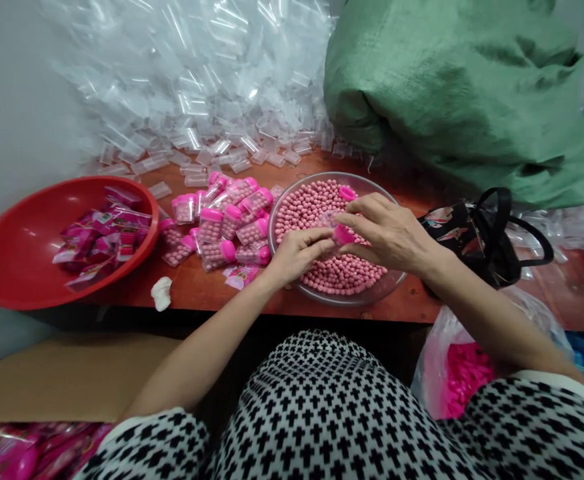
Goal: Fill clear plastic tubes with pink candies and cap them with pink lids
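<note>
Over a round bowl (271,233) of pink beads (305,207), both hands meet around one small clear plastic bottle (329,220). My left hand (299,252) pinches the bottle from the left. In the fingers of my right hand (385,230) is a bright pink cap (343,235), at the bottle's end; whether it is seated there I cannot tell. Another pink cap (347,193) shows just above the right fingers. Left of the bowl lies a heap of bead-filled bottles with pink caps (232,220).
A red basin (2,247) holds pink packets (102,233). Clear empty bottles (197,87) are piled behind. A green sack (452,93), a black handbag (472,233) and a plastic bag of pink caps (467,373) are on the right. A white scrap (161,293) lies near the table edge.
</note>
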A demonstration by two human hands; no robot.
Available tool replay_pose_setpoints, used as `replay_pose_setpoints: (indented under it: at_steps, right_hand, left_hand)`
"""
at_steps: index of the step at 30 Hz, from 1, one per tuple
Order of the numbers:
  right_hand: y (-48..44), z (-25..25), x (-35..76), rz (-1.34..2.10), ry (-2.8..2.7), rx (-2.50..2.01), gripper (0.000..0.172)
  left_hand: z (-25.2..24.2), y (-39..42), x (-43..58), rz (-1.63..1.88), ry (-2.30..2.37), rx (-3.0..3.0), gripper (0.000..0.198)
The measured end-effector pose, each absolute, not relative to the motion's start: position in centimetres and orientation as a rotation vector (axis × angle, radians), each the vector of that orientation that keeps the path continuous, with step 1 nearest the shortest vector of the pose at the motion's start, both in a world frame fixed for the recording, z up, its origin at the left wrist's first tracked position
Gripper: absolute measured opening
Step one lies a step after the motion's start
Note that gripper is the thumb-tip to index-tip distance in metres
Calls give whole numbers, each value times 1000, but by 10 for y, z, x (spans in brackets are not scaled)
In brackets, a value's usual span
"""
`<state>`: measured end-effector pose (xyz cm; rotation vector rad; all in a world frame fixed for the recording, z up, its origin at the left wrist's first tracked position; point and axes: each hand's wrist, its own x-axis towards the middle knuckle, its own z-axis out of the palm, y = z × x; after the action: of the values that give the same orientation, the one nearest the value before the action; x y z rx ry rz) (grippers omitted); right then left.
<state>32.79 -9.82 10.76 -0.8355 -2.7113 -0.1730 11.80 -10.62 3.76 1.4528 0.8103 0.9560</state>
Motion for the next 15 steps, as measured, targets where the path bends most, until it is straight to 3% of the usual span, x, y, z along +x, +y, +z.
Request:
replay_pose_setpoints:
  at_steps: [6,15]
  right_hand:
    - [-114,68,315,-209,-2542,-1074,71]
    - [-105,54,291,-208,-2506,-1194,60]
  left_hand:
    - [37,-104,122,1046,835,1316,29]
    - [34,-101,119,1081,926,1290,26]
